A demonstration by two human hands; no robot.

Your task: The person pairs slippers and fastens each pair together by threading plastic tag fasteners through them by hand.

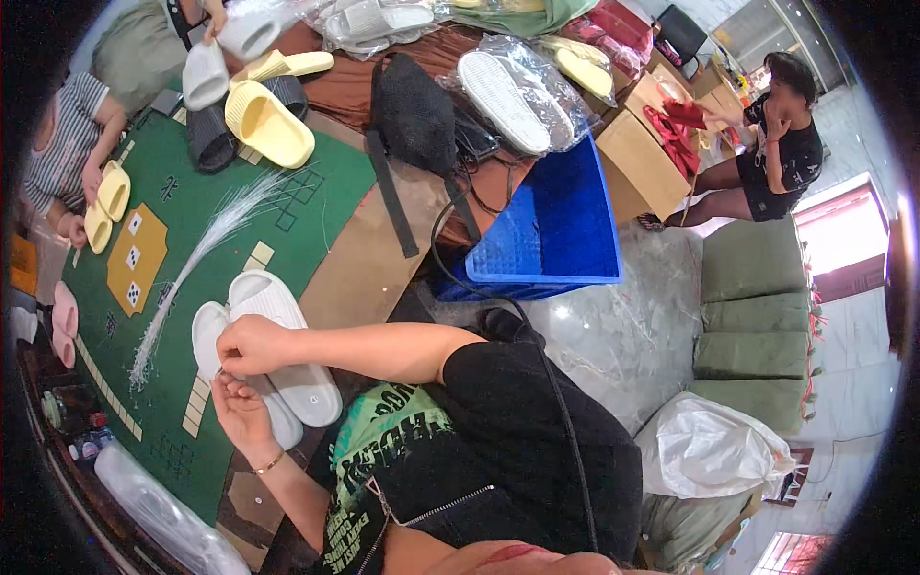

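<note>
A pair of white slide sandals [311, 391] lies at the near edge of the green table mat [316, 206]. Over the left sandal, my right hand [257, 345] is closed, its thumb and fingertips pinched together. Just below it, my left hand [241, 410], with a bracelet at its wrist, is closed too, fingertips meeting those of the right hand. Whatever sits between the fingertips is too small to make out. Beyond my hands, a loose bundle of thin white plastic strands [206, 251] stretches across the mat.
Yellow slides [268, 125], black slides [206, 139] and bagged white slides [503, 101] crowd the far side. A blue crate [546, 230] stands right of the table. At left, a co-worker's hands [79, 228] hold yellow slides. Another person [781, 144] stands by cardboard boxes [644, 153]. A black cable [551, 359] crosses my arm.
</note>
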